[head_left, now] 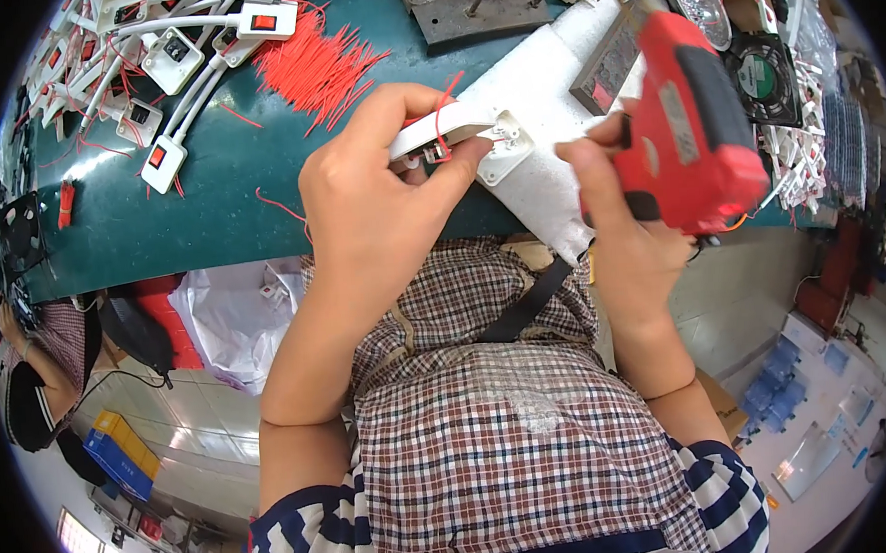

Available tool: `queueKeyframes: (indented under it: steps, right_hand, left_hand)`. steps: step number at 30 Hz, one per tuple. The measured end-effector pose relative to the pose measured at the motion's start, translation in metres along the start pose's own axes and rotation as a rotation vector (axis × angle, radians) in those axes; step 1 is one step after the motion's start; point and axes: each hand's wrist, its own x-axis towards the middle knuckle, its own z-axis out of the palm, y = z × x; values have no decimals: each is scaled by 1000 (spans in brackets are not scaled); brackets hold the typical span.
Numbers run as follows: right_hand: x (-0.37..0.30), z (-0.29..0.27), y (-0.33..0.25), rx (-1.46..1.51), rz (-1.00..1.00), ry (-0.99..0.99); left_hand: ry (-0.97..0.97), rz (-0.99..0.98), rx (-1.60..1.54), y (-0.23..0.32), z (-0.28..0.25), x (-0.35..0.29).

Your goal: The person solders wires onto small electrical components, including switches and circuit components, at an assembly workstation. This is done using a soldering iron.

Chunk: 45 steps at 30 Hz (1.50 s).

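My left hand (373, 180) is closed around a white plastic switch housing (440, 128), pinching it between thumb and fingers. A thin red wire loops over the housing, and small parts show inside it. Against its right end is an open square white casing (506, 148) with small posts inside; whether the two are joined I cannot tell. My right hand (624, 197) grips a red-and-black power drill (690, 113), slightly blurred, its metal front pointing to the far side. The drill's handle is mostly hidden by my fingers. White foam (544, 91) lies beneath the casing.
Loose red wires (322, 68) are heaped on the green table (229, 208). White switch units with cables (166, 156) crowd the far left. A dark metal block (602, 63) rests on the foam, and a black fan (765, 79) stands at right. Below the table hangs a white bag (240, 322).
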Motion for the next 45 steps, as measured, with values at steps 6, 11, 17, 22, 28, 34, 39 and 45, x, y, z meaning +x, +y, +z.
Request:
queueKeyframes:
  steps: [6, 11, 17, 22, 28, 34, 39, 45]
  right_hand:
    - [-33, -46, -10, -111, 79, -55]
    - [-71, -86, -14, -444, 71, -328]
    - [-85, -102, -6, -499, 170, -510]
    - [-83, -95, -6, -454, 156, -472]
    - [-86, -90, -2, -452, 180, -440]
    - [-84, -84, -6, -453, 249, -407]
    - [-82, -82, -9, -467, 277, -395]
    - [-83, -82, -9, -527, 254, -347]
  left_hand:
    - [153, 256, 111, -19, 19, 5]
    - [174, 318, 153, -24, 23, 5]
    - [207, 385, 157, -25, 25, 3]
    - [195, 348, 166, -23, 25, 2]
    - [207, 369, 182, -25, 26, 2]
    - [191, 356, 165, -25, 25, 2]
    - [186, 361, 172, -25, 25, 3]
    - [183, 377, 170, -26, 24, 3]
